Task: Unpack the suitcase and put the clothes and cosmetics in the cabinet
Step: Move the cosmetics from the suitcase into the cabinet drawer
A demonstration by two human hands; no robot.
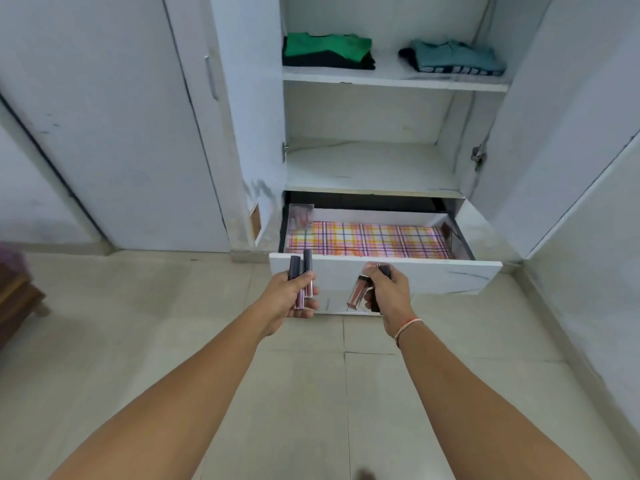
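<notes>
My left hand [289, 296] grips two lip gloss tubes [302, 271] with dark caps, held upright in front of the drawer's left end. My right hand [389, 289] grips another pink lip gloss tube [357, 292], tilted, in front of the drawer's middle. The white drawer [450, 273] of the cabinet stands pulled out, lined with pink and yellow checked paper [370, 240]. A clear flat case [300, 218] leans in its back left corner. On the upper shelf [391, 79] lie a green and black folded pile [327, 51] and a teal folded pile [455, 57].
The cabinet's right door [554, 126] stands open at the right, and the left door [249, 98] is open too. The middle shelf [370, 168] holds nothing. A brown wooden piece of furniture [17, 299] sits at the left edge on the tiled floor.
</notes>
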